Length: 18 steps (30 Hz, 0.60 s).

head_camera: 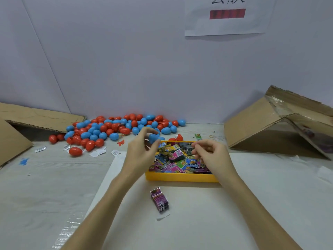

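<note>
My left hand (142, 152) holds a blue plastic egg half (153, 138) between thumb and fingers, just above the far left corner of a yellow tray (180, 178). The tray is full of small colourful packets (177, 160). My right hand (211, 156) hovers over the tray's right side with its fingers curled together near the packets; whether they pinch anything is hidden. A small pink and black box (160, 199) lies on the table in front of the tray.
A heap of red and blue plastic eggs (115, 129) lies against the back wall. Red egg halves (177, 138) sit behind the tray. Cardboard boxes stand at the left (19, 127) and at the right (281, 123). Paper scraps (98, 152) litter the table.
</note>
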Each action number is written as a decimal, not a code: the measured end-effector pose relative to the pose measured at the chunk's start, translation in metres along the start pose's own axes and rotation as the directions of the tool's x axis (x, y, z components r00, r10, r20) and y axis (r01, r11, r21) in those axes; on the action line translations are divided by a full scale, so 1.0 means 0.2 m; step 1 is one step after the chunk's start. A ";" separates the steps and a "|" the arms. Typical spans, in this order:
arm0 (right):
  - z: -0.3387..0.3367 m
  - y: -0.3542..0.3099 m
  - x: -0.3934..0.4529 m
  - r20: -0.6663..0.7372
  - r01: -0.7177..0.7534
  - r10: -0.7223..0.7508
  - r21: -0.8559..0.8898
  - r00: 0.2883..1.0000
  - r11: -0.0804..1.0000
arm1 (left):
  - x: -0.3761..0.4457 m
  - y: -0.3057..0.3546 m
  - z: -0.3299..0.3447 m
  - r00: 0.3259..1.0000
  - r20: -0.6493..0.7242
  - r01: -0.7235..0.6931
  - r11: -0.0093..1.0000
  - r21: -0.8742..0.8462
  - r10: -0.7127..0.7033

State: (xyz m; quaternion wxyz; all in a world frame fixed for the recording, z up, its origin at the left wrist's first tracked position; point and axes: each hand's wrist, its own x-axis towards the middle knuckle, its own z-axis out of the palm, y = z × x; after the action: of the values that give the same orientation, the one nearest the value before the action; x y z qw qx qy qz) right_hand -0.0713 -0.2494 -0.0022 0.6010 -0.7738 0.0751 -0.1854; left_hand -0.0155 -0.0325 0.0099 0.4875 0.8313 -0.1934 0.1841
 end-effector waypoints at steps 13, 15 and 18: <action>0.04 -0.07 -0.07 0.023 0.017 -0.003 -0.661 1.000 0.750 | -0.19 -0.01 0.05 0.949 0.173 -0.293 0.942 0.164 0.265; 0.03 -0.07 -0.06 0.037 -0.018 0.056 -0.652 0.998 0.758 | -0.19 0.01 0.05 0.930 0.183 -0.353 0.914 0.202 0.319; 0.04 -0.06 -0.05 0.016 -0.031 0.051 -0.605 0.999 0.795 | -0.20 0.03 0.04 0.900 0.216 -0.425 0.869 0.254 0.378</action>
State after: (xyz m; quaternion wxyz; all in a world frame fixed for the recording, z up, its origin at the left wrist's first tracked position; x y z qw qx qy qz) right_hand -0.0795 -0.2363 0.0056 0.3275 -0.9262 0.1375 -0.1265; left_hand -0.0511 -0.0376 -0.0090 0.2920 0.8478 -0.3711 0.2415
